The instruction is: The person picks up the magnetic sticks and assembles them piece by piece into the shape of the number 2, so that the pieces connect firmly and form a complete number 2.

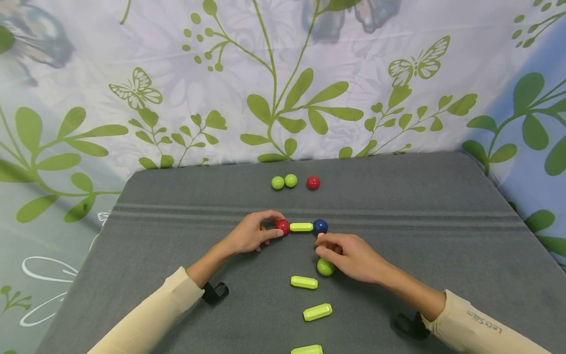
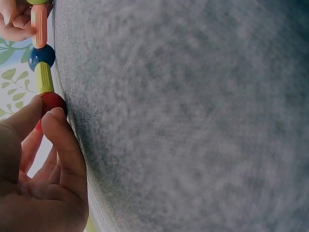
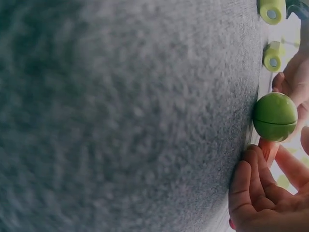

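My left hand [image 1: 253,233] pinches a red ball [image 1: 283,226] between thumb and fingers. A yellow-green rod [image 1: 301,227] runs from this ball to a blue ball [image 1: 320,226], all in one line. From the blue ball an orange rod [image 2: 40,29] leads toward me, ending at a green ball [image 1: 325,267] with a seam round it. My right hand [image 1: 353,256] grips the orange rod, covering most of it in the head view. In the right wrist view the green ball [image 3: 275,117] sits just beyond my fingertips [image 3: 252,152].
Several loose yellow-green rods, among them a nearer one [image 1: 317,312], lie on the grey cloth-covered table [image 1: 177,196] toward my side. Farther back rest two green balls [image 1: 277,183] and another red ball [image 1: 313,182]. A patterned curtain [image 1: 353,73] hangs behind the table.
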Action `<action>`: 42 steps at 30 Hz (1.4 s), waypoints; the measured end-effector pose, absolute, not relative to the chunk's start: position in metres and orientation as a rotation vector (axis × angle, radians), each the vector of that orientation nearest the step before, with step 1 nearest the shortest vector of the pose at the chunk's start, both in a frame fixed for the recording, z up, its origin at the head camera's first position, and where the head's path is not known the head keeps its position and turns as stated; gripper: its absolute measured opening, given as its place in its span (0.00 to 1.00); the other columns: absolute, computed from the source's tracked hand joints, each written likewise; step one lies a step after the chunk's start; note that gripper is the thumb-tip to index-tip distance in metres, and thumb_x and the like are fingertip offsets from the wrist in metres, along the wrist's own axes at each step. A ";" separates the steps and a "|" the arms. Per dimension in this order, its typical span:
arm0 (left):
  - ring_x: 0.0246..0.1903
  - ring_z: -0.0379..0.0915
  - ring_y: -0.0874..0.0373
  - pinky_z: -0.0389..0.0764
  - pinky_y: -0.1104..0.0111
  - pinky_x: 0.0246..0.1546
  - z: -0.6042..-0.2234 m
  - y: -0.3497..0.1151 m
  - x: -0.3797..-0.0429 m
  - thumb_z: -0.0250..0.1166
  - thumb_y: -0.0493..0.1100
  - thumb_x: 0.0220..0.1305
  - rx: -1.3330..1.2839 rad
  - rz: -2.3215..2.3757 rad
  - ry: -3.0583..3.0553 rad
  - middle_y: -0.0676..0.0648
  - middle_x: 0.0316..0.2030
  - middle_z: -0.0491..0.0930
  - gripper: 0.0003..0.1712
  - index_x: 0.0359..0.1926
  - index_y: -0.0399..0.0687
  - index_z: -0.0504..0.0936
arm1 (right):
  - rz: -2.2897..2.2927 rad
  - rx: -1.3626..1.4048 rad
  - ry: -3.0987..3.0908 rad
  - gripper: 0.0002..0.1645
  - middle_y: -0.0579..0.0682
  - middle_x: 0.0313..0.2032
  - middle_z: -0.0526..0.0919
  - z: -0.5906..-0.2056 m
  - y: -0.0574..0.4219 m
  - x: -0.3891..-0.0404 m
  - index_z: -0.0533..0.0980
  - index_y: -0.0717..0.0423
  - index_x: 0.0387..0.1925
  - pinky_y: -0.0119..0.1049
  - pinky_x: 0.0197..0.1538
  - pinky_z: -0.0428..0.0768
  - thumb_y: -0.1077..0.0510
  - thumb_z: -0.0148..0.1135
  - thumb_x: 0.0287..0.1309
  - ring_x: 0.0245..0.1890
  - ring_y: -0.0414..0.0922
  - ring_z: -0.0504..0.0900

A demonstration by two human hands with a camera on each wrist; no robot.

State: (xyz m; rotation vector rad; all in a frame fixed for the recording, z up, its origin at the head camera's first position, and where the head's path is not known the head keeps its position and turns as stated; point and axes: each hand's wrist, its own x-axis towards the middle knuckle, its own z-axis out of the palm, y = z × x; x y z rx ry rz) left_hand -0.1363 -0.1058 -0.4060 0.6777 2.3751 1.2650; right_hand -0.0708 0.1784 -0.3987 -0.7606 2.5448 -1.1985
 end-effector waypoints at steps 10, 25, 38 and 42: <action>0.20 0.74 0.57 0.77 0.64 0.15 -0.405 -0.107 -0.136 0.65 0.43 0.69 0.675 1.266 2.360 0.44 0.50 0.79 0.18 0.58 0.47 0.78 | -1.217 -0.782 2.542 0.15 0.38 0.31 0.78 -0.399 0.179 -0.069 0.80 0.54 0.50 0.32 0.33 0.75 0.50 0.57 0.72 0.29 0.36 0.74; 0.21 0.75 0.57 0.77 0.64 0.16 -0.404 -0.106 -0.136 0.66 0.43 0.68 0.657 1.252 2.365 0.45 0.50 0.79 0.19 0.59 0.48 0.78 | -1.218 -0.755 2.548 0.14 0.38 0.31 0.78 -0.399 0.181 -0.066 0.80 0.53 0.51 0.32 0.31 0.75 0.50 0.58 0.71 0.28 0.36 0.74; 0.21 0.74 0.57 0.77 0.65 0.15 -0.405 -0.106 -0.136 0.65 0.43 0.68 0.675 1.266 2.361 0.45 0.50 0.79 0.19 0.59 0.47 0.78 | -1.228 -0.716 2.590 0.14 0.38 0.31 0.77 -0.398 0.185 -0.053 0.81 0.51 0.50 0.32 0.30 0.76 0.50 0.63 0.67 0.26 0.36 0.74; 0.21 0.74 0.57 0.77 0.65 0.15 -0.404 -0.106 -0.136 0.65 0.43 0.69 0.680 1.263 2.364 0.45 0.50 0.79 0.19 0.59 0.48 0.78 | -1.222 -0.731 2.635 0.12 0.36 0.32 0.77 -0.398 0.186 -0.046 0.81 0.48 0.46 0.32 0.30 0.76 0.52 0.68 0.62 0.27 0.35 0.75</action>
